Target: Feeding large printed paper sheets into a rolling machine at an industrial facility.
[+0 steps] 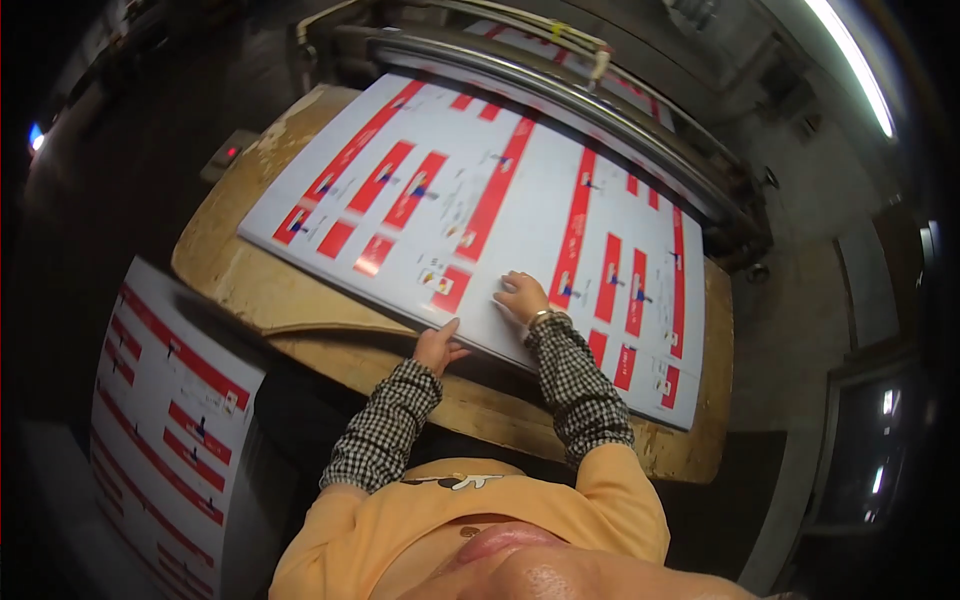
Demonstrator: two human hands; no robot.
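A large white printed sheet (365,230) with red bars lies at a slant over a worn wooden board (225,250). At the sheet's near edge is my left hand (437,350). Its thumb stands apart over the sheet, while the other fingers point right along the edge; I see no firm grip. My right hand (523,298) touches the sheet's top a little farther in and to the right, fingers apart and slightly bent. The sheet's far side runs up to a long metal roller (560,88). Whether several sheets are stacked cannot be made out.
Down to the left stands a pile of similar red and white sheets (165,400), its edges curving. Behind the roller is a machine frame with a pale rail (480,12). A small box with a red light (232,152) sits left of the board.
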